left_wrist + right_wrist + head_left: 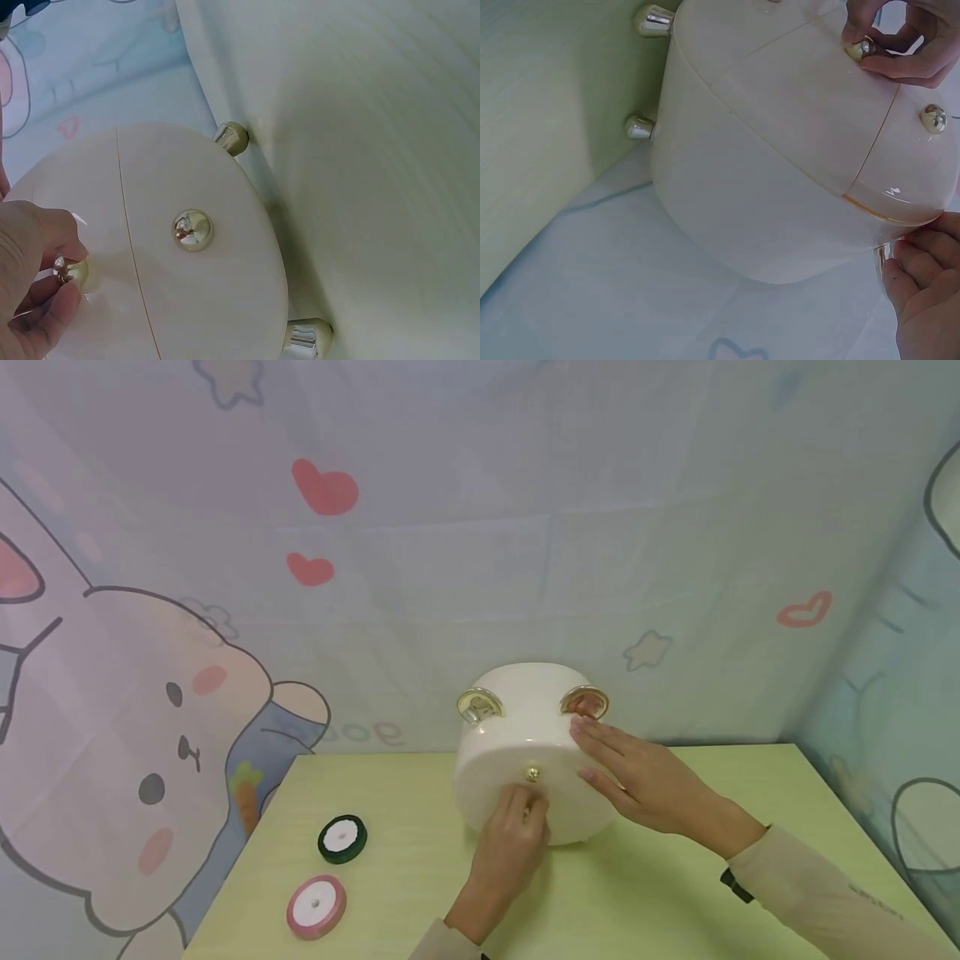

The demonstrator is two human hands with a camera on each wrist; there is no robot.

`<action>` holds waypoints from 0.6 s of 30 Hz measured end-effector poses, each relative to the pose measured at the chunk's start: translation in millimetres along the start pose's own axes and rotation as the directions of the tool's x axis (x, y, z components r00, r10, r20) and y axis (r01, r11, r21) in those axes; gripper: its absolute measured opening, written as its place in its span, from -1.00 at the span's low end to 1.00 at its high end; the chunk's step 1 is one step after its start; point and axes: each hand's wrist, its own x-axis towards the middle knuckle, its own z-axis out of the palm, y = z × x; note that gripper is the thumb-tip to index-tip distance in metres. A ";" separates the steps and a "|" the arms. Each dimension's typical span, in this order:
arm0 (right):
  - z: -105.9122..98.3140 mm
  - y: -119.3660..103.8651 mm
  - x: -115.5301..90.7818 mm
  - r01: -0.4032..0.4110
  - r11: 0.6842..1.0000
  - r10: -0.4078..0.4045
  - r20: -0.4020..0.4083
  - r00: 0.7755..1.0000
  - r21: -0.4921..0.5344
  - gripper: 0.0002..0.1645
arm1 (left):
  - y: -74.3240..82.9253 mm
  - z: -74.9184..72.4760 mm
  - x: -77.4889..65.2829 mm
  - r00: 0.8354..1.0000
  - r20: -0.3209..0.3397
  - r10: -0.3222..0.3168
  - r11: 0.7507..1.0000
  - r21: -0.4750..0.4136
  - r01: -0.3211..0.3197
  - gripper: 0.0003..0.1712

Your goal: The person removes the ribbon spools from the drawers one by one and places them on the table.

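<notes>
A glossy white rounded drawer box (498, 768) stands on the table, with two gold-rimmed ears on top. Thin seams divide its front into drawers, which lie flush in the left wrist view. My left hand (512, 842) pinches the middle gold knob (79, 273) between thumb and fingers. Above it shows the top knob (532, 773); a lower knob (193, 229) appears in the left wrist view. My right hand (648, 783), fingers straight, rests against the box's upper right, fingertips right at the right ear (585, 701). The left ear (480, 704) is untouched.
On the left of the pale green table (405, 868) lie a dark green ribbon spool (342, 838) and a pink ribbon spool (316, 907). Short gold feet (309, 337) support the box. A printed cloth backdrop (450, 568) rises right behind it.
</notes>
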 end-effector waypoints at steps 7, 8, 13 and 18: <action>0.8 1.0 0.5 0.005 1.000 -0.005 -0.004 1.000 0.009 -0.34 | 0.0 -2.6 0.6 1.000 0.011 0.001 1.000 -0.010 -0.001 -0.77; 0.8 1.1 0.7 0.007 1.000 -0.007 -0.005 1.000 0.008 -0.34 | 0.0 -2.9 0.6 1.000 0.010 0.002 1.000 -0.011 -0.002 -0.77; 0.3 1.1 0.7 0.014 1.000 -0.014 -0.013 1.000 0.006 -0.34 | -0.6 -2.8 0.3 1.000 -0.007 0.005 1.000 -0.018 -0.005 -0.75; 0.3 0.8 -0.1 0.006 1.000 -0.006 -0.009 1.000 0.009 -0.33 | -2.4 -1.2 -1.2 0.999 -0.040 0.031 1.000 0.005 -0.030 -0.75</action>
